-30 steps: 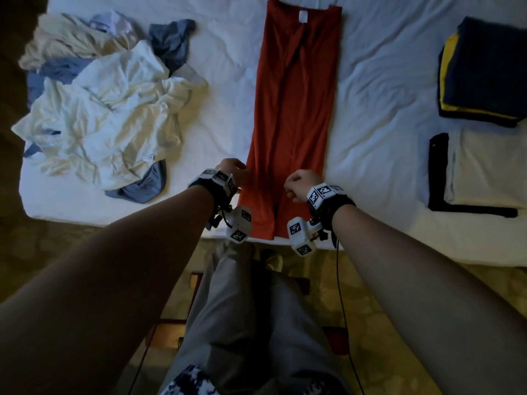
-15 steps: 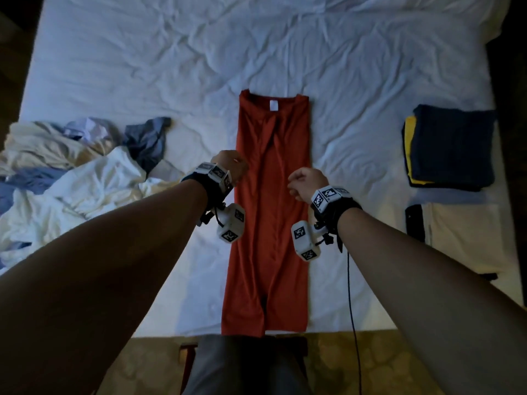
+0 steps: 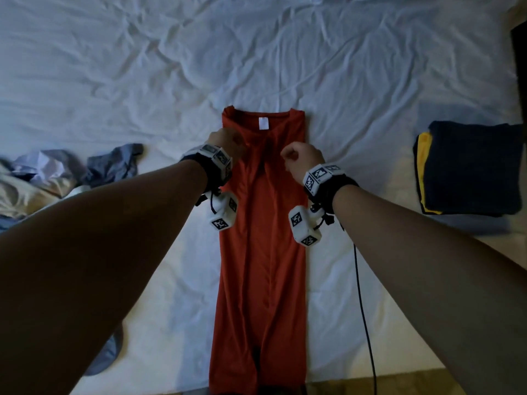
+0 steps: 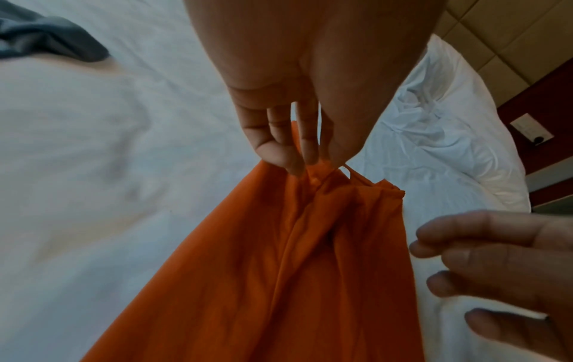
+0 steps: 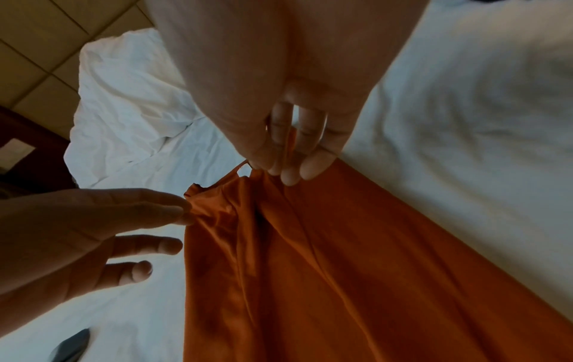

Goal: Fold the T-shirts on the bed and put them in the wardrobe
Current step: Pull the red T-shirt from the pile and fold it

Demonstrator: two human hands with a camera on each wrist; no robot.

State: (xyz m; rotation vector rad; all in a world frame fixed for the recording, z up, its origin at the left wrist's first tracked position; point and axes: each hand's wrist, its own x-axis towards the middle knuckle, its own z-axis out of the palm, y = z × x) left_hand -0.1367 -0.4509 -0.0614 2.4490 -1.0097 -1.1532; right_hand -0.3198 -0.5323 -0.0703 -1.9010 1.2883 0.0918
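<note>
A red T-shirt (image 3: 262, 252) lies on the white bed (image 3: 142, 67), folded lengthwise into a narrow strip. Its collar with a white label (image 3: 263, 122) is at the far end and its hem reaches the near bed edge. Both hands are just below the collar. My left hand (image 3: 228, 142) pinches the strip's left edge, seen close in the left wrist view (image 4: 297, 161); the right wrist view shows its thumb and forefinger (image 5: 183, 213) nipping the fabric. My right hand (image 3: 296, 158) pinches the right edge (image 5: 279, 169). The cloth (image 5: 341, 269) rises slightly toward the fingers.
A heap of unfolded pale and grey-blue garments (image 3: 42, 178) lies at the left. A folded stack, navy over yellow (image 3: 467, 169), sits at the right edge. A cable (image 3: 362, 295) hangs from my right wrist. Dark furniture (image 3: 519, 67) stands beyond the bed's far right corner.
Both hands have travelled from the hem at the near bed edge up along the strip to the collar end. The head view has tilted further onto the bed; the shirt stays stretched out.
</note>
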